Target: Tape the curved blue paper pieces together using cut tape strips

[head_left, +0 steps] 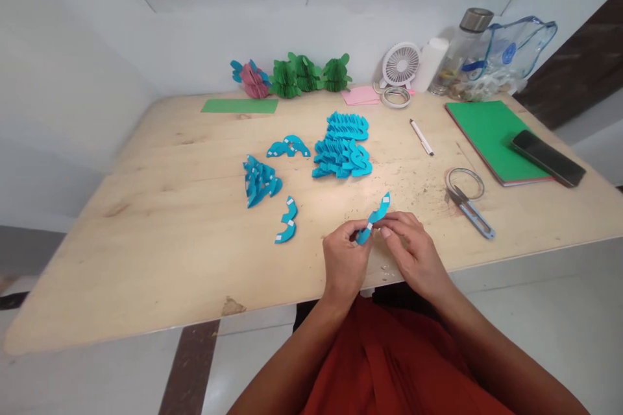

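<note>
A blue paper cutout [380, 209] with curved lobes and small white tape pieces is held above the table's front edge. My left hand [346, 259] is closed, pinching its lower end. At its middle, the fingers and thumb of my right hand [413, 248] come together near a white piece; whether they grip the paper or a bit of tape is too small to tell. To the left lie a similar taped cutout [288, 220], a taped stack [260, 180] and another curved piece [289, 146]. Folded blue paper stacks [342, 148] sit farther back.
On the right are scissors [470, 211], a tape roll [464, 183], a pen [421, 137], and a phone [548, 157] on a green pad [487, 133]. Green paper figures [304, 72], a small fan [401, 66] and a bottle [467, 39] stand along the wall.
</note>
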`<action>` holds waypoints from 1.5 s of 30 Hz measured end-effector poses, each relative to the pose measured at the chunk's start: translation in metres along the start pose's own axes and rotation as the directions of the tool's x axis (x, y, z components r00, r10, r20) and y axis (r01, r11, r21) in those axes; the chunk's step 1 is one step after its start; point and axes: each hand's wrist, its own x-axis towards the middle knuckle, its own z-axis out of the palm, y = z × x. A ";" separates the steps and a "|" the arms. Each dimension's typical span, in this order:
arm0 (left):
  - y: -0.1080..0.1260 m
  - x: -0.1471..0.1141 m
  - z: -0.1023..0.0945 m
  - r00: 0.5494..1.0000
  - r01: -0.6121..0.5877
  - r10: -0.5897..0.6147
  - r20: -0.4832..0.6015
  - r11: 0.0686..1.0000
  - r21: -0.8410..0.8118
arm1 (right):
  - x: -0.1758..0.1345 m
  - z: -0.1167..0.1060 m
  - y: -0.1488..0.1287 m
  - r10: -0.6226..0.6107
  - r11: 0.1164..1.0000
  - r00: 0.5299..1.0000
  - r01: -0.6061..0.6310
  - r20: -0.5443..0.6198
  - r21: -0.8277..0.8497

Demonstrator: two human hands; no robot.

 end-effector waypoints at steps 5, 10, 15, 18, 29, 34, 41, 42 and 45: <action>-0.005 0.001 0.002 0.996 -0.067 0.072 -0.056 0.994 0.084 | 0.000 0.008 0.002 0.055 0.993 0.998 -0.053 -0.018 0.103; -0.012 0.002 0.003 0.985 -0.129 0.146 -0.089 0.976 0.176 | 0.001 0.013 0.000 0.128 0.968 0.992 -0.128 0.012 0.215; -0.016 0.003 0.002 0.974 -0.152 0.180 -0.137 0.969 0.195 | 0.004 0.016 -0.007 0.229 0.895 0.972 -0.232 0.055 0.380; -0.016 0.004 0.001 0.974 -0.130 0.159 -0.163 0.975 0.179 | 0.003 0.021 -0.009 0.301 0.801 0.949 -0.304 0.091 0.516; -0.008 0.008 -0.003 0.975 0.136 -0.162 -0.156 0.977 -0.162 | -0.003 0.032 -0.019 0.470 0.407 0.862 -0.405 0.192 0.819; -0.009 0.011 -0.004 0.966 0.206 -0.241 -0.091 0.935 -0.287 | -0.002 0.025 -0.015 0.448 0.402 0.870 -0.402 0.206 0.823; 0.000 0.010 -0.006 0.947 0.290 -0.321 -0.008 0.866 -0.407 | -0.004 0.016 -0.007 0.441 0.601 0.892 -0.378 0.102 0.704; 0.002 0.009 -0.007 0.942 0.303 -0.335 0.000 0.852 -0.428 | -0.005 0.016 -0.007 0.418 0.658 0.907 -0.347 0.059 0.668; 0.008 0.008 -0.007 0.929 0.336 -0.369 0.026 0.813 -0.475 | -0.008 0.013 -0.008 0.259 0.848 0.963 -0.191 -0.072 0.493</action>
